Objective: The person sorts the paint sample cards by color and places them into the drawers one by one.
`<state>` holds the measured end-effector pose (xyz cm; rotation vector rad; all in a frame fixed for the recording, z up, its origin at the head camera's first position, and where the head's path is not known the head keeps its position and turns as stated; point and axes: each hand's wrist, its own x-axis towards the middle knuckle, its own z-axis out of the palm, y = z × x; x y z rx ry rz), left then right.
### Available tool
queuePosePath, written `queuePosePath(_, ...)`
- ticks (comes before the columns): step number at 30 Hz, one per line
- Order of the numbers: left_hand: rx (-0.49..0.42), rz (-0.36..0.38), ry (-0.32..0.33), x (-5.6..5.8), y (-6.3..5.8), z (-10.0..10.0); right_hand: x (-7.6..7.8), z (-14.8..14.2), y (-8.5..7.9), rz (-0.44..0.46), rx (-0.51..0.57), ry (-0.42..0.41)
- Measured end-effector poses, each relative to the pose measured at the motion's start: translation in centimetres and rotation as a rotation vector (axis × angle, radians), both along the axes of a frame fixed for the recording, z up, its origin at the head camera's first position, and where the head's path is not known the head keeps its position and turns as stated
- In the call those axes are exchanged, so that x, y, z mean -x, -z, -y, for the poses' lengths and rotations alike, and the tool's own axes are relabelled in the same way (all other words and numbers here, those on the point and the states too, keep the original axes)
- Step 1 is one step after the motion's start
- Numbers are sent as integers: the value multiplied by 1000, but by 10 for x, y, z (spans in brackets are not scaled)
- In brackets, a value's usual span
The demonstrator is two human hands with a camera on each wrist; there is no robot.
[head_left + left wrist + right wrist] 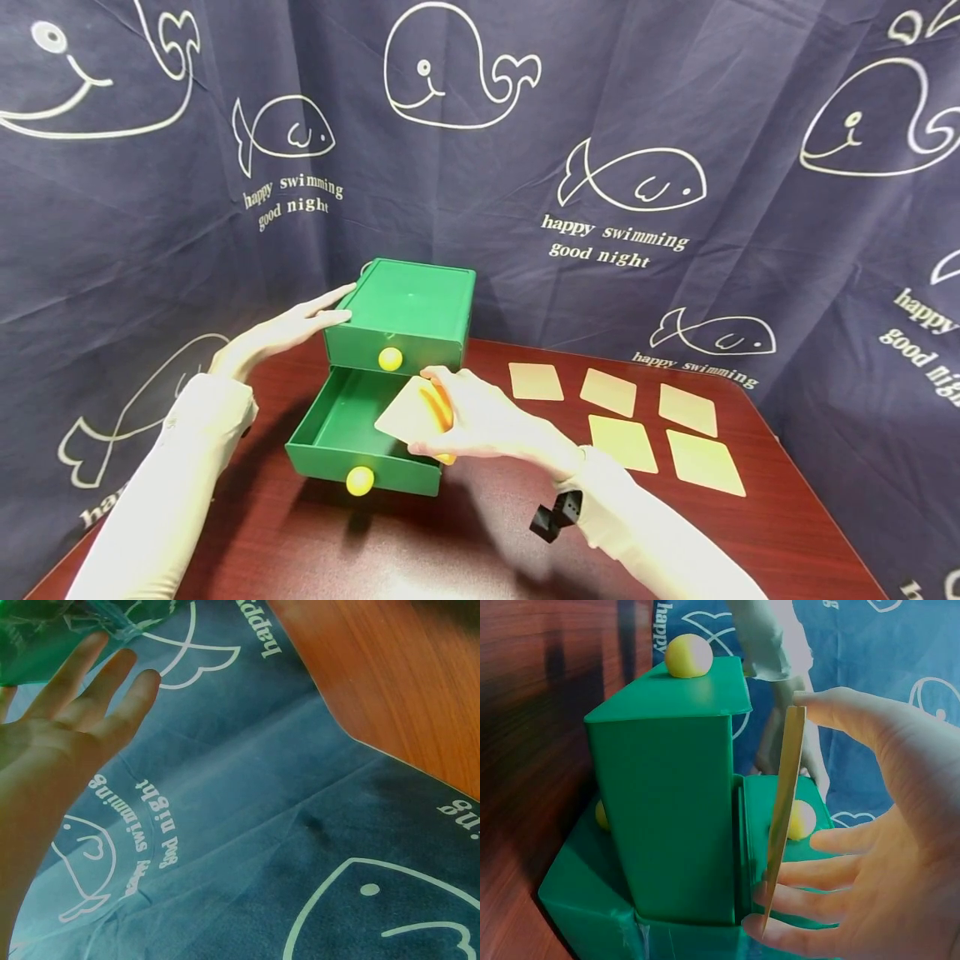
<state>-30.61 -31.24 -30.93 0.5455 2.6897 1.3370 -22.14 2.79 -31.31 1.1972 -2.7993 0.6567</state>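
A green drawer cabinet [408, 296] with yellow knobs stands on the table. Its upper drawer is closed and a lower drawer [352, 412] is pulled out. My right hand [491, 417] pinches a thin square card [401, 414] by its edges, thumb on one side and fingers on the other. The card is tilted and overlaps the open drawer in the head view; its face shows an orange shape, partly covered by fingers. In the right wrist view the card [786, 780] appears edge-on beside the drawer. My left hand [288, 329] touches the cabinet's left top edge with straight fingers.
Several pale square cards [622, 443] lie spaced out in two rows on the red-brown table [525, 542], right of the cabinet. Another yellow knob [601, 815] shows below the open drawer. A dark blue curtain [480, 183] with whale and fish drawings hangs behind the table.
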Motion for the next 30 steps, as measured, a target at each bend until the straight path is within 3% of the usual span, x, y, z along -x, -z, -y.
queuePosePath(8, 4, -5, 3, 1, 0, 0, 8, 20, 5, -82, -26, -76)
queuePosePath(20, -1, 12, -11, -1, -2, 0, 9, 36, 5, -101, -73, -123)
queuePosePath(25, 6, 7, -25, -1, -2, 0, 8, 33, 6, -92, -64, -136)
queuePosePath(30, -1, 6, -28, -2, -3, -1, 4, 13, 8, -97, -23, -110)
